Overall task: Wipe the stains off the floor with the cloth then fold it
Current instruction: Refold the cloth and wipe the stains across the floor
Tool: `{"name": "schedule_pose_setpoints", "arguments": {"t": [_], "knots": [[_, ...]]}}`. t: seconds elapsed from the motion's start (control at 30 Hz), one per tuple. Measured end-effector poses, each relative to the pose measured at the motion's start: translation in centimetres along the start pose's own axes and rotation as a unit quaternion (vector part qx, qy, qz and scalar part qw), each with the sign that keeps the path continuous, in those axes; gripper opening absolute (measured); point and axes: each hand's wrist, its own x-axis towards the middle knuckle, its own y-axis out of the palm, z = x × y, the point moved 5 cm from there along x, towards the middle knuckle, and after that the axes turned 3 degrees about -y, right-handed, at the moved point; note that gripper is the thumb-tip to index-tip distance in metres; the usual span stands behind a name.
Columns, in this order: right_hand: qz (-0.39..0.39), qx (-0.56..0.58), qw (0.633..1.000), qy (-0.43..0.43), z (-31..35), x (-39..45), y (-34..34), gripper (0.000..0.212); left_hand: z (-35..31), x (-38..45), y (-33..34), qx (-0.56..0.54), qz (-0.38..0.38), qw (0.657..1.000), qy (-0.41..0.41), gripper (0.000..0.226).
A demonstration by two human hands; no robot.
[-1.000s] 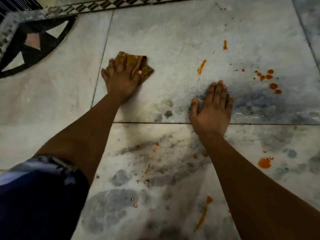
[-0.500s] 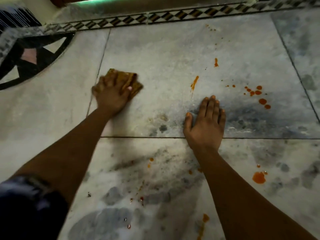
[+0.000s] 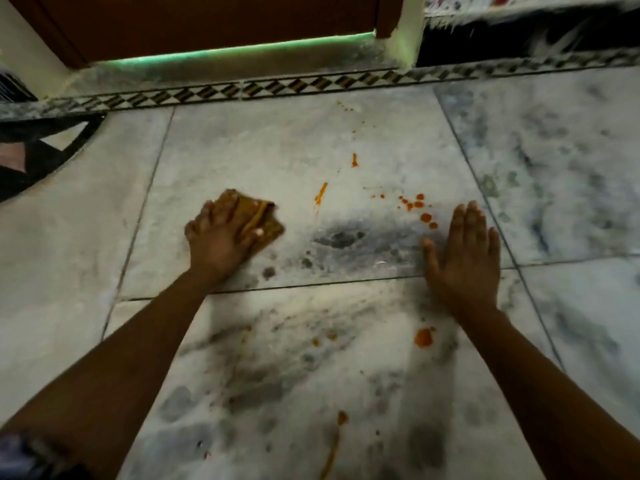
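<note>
Head view, my left hand (image 3: 225, 239): left of frame centre, palm down on the cloth (image 3: 258, 216), fingers slightly spread and lying over it, pressing it to the floor (image 3: 284, 157)
Head view, cloth: a small brown bunched wad, half hidden under my left hand, its far edge and right corner showing beyond my fingertips; it sits on the large centre tile, near that tile's left seam
Head view, my right hand (image 3: 465, 261): right of centre, flat on the marble, fingers straight and close together, thumb out to the side, holding nothing; I judge it a prop for my weight
Head view, stains: an orange streak (image 3: 321, 194) just right of the cloth, a cluster of red-orange drops (image 3: 417, 206) beyond my right fingertips, a bigger blob (image 3: 423, 337) beside my right forearm, another smear (image 3: 341, 419) low in the frame
Head view, surroundings: a patterned border strip (image 3: 311, 86) across the top, a dark door (image 3: 207, 26) above it
Handling, my judgement: the cloth looks soft, light and limp, likely damp, so it slides best under a flat palm; for folding I would pinch two free corners, starting with the one at its right
Progress, my judgement: most stains remain, folding is not yet due
</note>
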Motion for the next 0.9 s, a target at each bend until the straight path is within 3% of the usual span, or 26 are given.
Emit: {"name": "schedule_pose_setpoints", "arguments": {"t": [0.17,0.23,0.33,0.47,0.53,0.73,0.8,0.9], "knots": [[0.102,0.027,0.993,0.052,-1.8,0.3,2.8,0.09,-8.2,7.2,-0.1,-0.071,0.005,0.997,-0.035,0.051],[0.088,0.013,0.994,0.07,-1.5,-0.2,4.3,0.092,-10.7,8.0,0.9,-0.054,0.014,0.998,-0.011,0.052],[0.078,-0.015,0.994,0.072,-1.6,-0.2,4.7,0.092,-12.1,5.7,1.8,0.014,0.022,0.996,0.086,0.062],[0.069,-0.01,0.995,0.071,-1.5,0.2,4.1,0.088,-9.2,1.4,1.8,0.032,0.007,0.978,0.205,0.063],[0.076,-0.009,0.994,0.076,-1.3,0.0,4.2,0.087,-8.2,2.4,1.6,0.029,0.013,0.981,0.193,0.061],[0.079,0.007,0.993,0.082,-1.4,-0.2,4.0,0.085,-12.1,13.0,1.1,0.006,0.018,0.999,0.03,0.054],[0.077,0.009,0.994,0.083,-1.2,-0.1,4.0,0.086,-13.2,12.4,1.5,0.0,0.021,0.999,0.044,0.054],[0.072,0.007,0.994,0.086,-1.1,0.0,3.8,0.087,-13.0,4.9,2.4,0.052,-0.005,0.989,0.141,0.058]]}}
